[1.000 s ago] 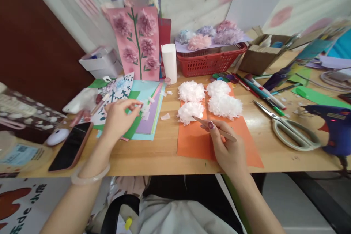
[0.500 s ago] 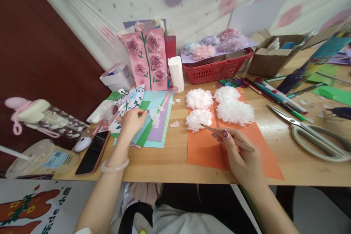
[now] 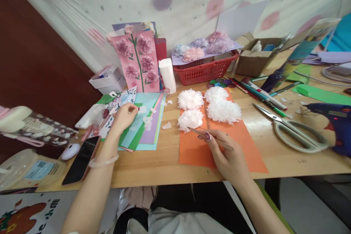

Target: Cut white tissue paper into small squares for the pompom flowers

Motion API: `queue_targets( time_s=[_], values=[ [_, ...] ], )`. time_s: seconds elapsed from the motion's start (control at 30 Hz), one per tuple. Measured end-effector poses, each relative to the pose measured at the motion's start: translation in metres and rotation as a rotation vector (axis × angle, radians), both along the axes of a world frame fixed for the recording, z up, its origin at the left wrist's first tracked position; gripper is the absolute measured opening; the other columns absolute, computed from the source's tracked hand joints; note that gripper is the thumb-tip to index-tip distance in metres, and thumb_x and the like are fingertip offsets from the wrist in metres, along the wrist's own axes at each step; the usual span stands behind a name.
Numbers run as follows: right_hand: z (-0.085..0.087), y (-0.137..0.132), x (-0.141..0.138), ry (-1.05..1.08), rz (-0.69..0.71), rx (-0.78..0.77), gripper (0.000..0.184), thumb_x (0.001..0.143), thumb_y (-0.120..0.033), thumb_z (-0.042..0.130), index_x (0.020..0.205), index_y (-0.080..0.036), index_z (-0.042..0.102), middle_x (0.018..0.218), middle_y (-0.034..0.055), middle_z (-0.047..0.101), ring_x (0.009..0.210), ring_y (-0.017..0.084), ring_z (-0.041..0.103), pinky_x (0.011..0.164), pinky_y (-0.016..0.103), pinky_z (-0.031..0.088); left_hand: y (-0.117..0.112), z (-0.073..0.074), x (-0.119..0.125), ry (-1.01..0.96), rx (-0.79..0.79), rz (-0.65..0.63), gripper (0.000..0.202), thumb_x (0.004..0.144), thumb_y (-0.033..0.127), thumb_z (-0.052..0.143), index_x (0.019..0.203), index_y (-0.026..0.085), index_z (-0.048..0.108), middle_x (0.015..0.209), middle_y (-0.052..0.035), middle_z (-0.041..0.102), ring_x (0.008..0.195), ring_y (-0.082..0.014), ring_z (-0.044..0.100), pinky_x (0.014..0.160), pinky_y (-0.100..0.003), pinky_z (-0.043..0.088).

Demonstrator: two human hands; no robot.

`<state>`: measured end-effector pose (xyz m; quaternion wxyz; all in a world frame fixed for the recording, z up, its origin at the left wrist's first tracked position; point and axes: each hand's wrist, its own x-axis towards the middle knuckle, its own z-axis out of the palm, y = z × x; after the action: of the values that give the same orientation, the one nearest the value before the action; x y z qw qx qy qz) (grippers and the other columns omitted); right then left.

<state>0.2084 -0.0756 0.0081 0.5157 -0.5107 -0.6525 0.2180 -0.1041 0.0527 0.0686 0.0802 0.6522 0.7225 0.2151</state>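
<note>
Presently, my right hand (image 3: 229,157) pinches one slim pointed tool (image 3: 225,144); my left hand (image 3: 124,117) meets a pale scrap (image 3: 142,109), grip unclear; white puffs (image 3: 190,118), likely light, crushable, best held low.

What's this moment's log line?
left hand: at white scrap | right hand: holding pointed tool, tip by near-left white flower | orange sheet: beneath right hand

Pompoms (image 3: 223,111) on paper (image 3: 192,153), scissors (image 3: 279,119) right, basket (image 3: 204,74) behind
</note>
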Motion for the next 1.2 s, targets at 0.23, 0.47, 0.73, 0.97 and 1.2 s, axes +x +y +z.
queue_targets(
  time_s=[0.23, 0.47, 0.73, 0.97, 1.2],
  values=[
    [0.002, 0.002, -0.003, 0.036, -0.052, -0.054, 0.03, 0.102, -0.04, 0.047, 0.101, -0.022, 0.072, 0.093, 0.0068, 0.076, 0.089, 0.025, 0.071, 0.077, 0.037, 0.055, -0.054, 0.045, 0.039, -0.097, -0.014, -0.372, 0.018, 0.086, 0.041, 0.056, 0.081, 0.025, 0.061, 0.087, -0.0007, 0.068, 0.085, -0.022, 0.062, 0.079, -0.034, 0.047],
    [0.005, -0.009, -0.001, 0.355, -0.13, -0.015, 0.034, 0.102, -0.042, 0.048, 0.09, -0.022, 0.073, 0.081, 0.005, 0.075, 0.074, 0.021, 0.072, 0.065, 0.032, 0.056, -0.06, 0.005, 0.114, -0.237, -0.243, -0.618, 0.009, 0.086, 0.027, 0.056, 0.08, 0.024, 0.062, 0.083, -0.0005, 0.072, 0.079, -0.0201, 0.066, 0.076, -0.033, 0.05],
    [0.003, -0.007, -0.002, 0.047, -0.058, 0.035, 0.031, 0.103, -0.032, 0.044, 0.088, -0.021, 0.069, 0.078, 0.0045, 0.074, 0.073, 0.02, 0.07, 0.066, 0.032, 0.052, -0.046, -0.018, 0.124, -0.253, -0.135, -0.552, 0.01, 0.087, 0.023, 0.055, 0.078, 0.022, 0.06, 0.08, -0.0034, 0.072, 0.076, -0.0216, 0.066, 0.073, -0.036, 0.049],
    [0.005, -0.001, -0.003, -0.1, -0.033, 0.008, 0.026, 0.103, -0.03, 0.045, 0.097, -0.02, 0.068, 0.084, 0.0061, 0.074, 0.078, 0.021, 0.069, 0.066, 0.033, 0.052, -0.047, -0.02, 0.123, -0.253, -0.14, -0.566, 0.011, 0.089, 0.025, 0.055, 0.079, 0.023, 0.06, 0.078, -0.0013, 0.071, 0.075, -0.0209, 0.066, 0.072, -0.035, 0.049],
    [0.005, 0.001, -0.006, -0.216, 0.01, 0.039, 0.028, 0.104, -0.028, 0.042, 0.108, -0.02, 0.069, 0.09, 0.008, 0.076, 0.083, 0.023, 0.068, 0.069, 0.035, 0.053, -0.054, -0.028, 0.117, -0.204, -0.058, -0.518, 0.036, 0.076, 0.036, 0.074, 0.1, 0.024, 0.05, 0.111, -0.0086, 0.066, 0.108, -0.0289, 0.061, 0.092, -0.043, 0.047]
  ],
)
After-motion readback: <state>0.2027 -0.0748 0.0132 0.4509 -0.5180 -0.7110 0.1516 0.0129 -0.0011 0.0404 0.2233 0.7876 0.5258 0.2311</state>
